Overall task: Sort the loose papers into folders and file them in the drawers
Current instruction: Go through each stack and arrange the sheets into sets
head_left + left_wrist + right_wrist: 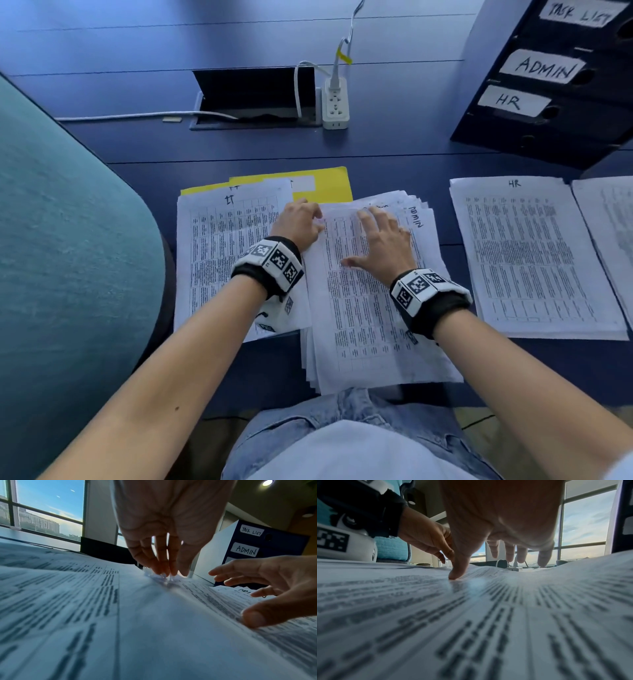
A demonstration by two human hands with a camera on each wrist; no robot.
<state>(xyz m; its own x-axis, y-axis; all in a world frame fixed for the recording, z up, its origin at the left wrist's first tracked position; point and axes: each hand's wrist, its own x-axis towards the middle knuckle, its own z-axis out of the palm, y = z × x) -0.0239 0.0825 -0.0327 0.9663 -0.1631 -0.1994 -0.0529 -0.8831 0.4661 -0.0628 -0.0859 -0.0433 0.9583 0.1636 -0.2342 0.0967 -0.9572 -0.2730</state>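
On the dark blue desk [394,150] lie three lots of printed sheets. The middle pile [370,308], loosely fanned and marked "ADMIN" at its far right corner, sits in front of the person and overhangs the near desk edge. The right hand [383,240] lies flat on it, grip wide, fingers spread and straight, thumb tip pressed to the top sheet. The left hand [301,222] rests at the far left corner of that pile, its fingertips [163,570] bunched close together on the paper edge; the wrist view shows them touching the sheets, but whether they pinch a sheet cannot be told.

Just left, partly under the middle pile, is a pile marked "IT" [226,253], lying on a yellow folder [329,186] whose far edge shows beyond it. To the right, apart from the middle pile, is a neat pile marked "HR" [527,253], with another sheet [609,222] beside it.

At the far right stands a dark drawer unit [555,92] labelled "TASK LIST", "ADMIN" and "HR", all drawers closed. A white power strip [335,102] stands by an open cable hatch [253,99]
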